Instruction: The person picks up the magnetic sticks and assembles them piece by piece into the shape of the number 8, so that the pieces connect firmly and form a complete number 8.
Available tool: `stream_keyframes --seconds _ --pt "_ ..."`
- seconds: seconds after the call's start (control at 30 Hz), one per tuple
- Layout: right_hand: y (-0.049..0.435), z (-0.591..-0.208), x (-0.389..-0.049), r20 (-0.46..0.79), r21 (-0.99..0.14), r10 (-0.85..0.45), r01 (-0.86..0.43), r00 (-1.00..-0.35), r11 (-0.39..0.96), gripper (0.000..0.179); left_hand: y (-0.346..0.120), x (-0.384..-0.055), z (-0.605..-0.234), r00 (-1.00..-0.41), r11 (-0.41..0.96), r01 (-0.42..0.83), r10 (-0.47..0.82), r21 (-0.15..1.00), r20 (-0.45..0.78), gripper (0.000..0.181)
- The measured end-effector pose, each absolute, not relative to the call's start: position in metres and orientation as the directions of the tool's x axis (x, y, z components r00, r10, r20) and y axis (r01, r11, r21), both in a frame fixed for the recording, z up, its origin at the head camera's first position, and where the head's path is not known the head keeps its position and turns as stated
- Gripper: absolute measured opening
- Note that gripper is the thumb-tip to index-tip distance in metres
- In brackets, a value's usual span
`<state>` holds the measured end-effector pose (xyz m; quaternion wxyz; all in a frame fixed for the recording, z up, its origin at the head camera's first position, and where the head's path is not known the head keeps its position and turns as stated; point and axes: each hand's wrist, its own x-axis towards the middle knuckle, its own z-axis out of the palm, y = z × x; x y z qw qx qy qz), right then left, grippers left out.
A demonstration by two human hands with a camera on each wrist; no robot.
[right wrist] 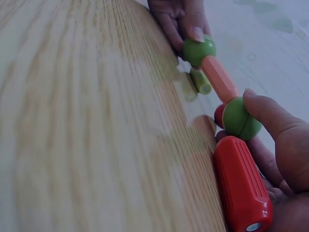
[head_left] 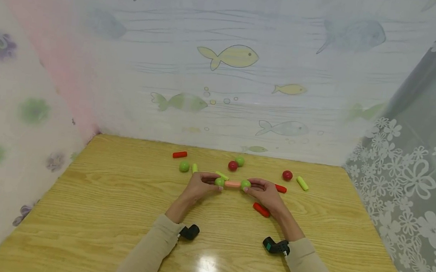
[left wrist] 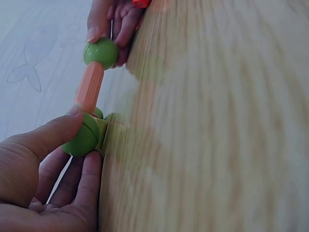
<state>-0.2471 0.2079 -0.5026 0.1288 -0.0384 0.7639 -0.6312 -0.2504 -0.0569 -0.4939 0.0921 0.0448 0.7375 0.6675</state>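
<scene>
An orange ridged rod [head_left: 232,184] joins two green balls, one at each end. My left hand [head_left: 200,186] pinches the left green ball [left wrist: 83,140] between thumb and fingers. At the other end, the right hand [head_left: 266,194] grips the right green ball [right wrist: 240,119] the same way. The joined piece is held level, just over the table or touching it; I cannot tell which. A red rod [head_left: 261,210] lies beside the right hand, its metal end tip [right wrist: 253,226] showing in the right wrist view. A yellow-green rod [head_left: 222,175] lies behind the joined piece.
On the wooden table [head_left: 119,213], another red rod [head_left: 179,154] and a loose green ball [head_left: 184,166] lie left. A dark red ball [head_left: 232,165] touches a green one [head_left: 240,161] behind the hands. Farther right are a red ball [head_left: 287,175] and a yellow-green rod [head_left: 302,183].
</scene>
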Motion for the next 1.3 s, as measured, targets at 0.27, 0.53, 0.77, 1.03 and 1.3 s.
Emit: stream_keyframes --seconds 0.27,0.53,0.77,1.03,1.3 --pt "0.2064 -0.5029 -0.2475 -0.145 -0.971 -0.216 0.097 -0.966 0.219 0.05 -0.0579 -0.2483 -0.4918 -0.975 0.094 -0.063 0.208 0.994 -0.081 0.043" --pt "0.2064 -0.5023 -0.247 -0.14 -0.97 -0.208 0.093 -0.968 0.223 0.051 -0.0612 -0.251 -0.4941 -0.976 0.092 -0.046 0.209 0.995 -0.064 0.042" --pt "0.2078 -0.5047 -0.2489 -0.131 -0.969 -0.219 0.078 -0.967 0.236 0.049 -0.0634 -0.2527 -0.4951 -0.978 0.1 -0.031 0.2 0.995 -0.051 0.043" --pt "0.2082 -0.5042 -0.2488 -0.111 -0.967 -0.251 0.046 -0.962 0.252 0.047 -0.0636 -0.2531 -0.495 -0.981 0.1 -0.029 0.186 0.995 -0.047 0.041" --pt "0.2101 -0.5038 -0.2477 -0.105 -0.966 -0.256 0.037 -0.961 0.256 0.051 -0.0614 -0.2479 -0.4905 -0.983 0.116 0.013 0.182 0.993 -0.008 0.041"
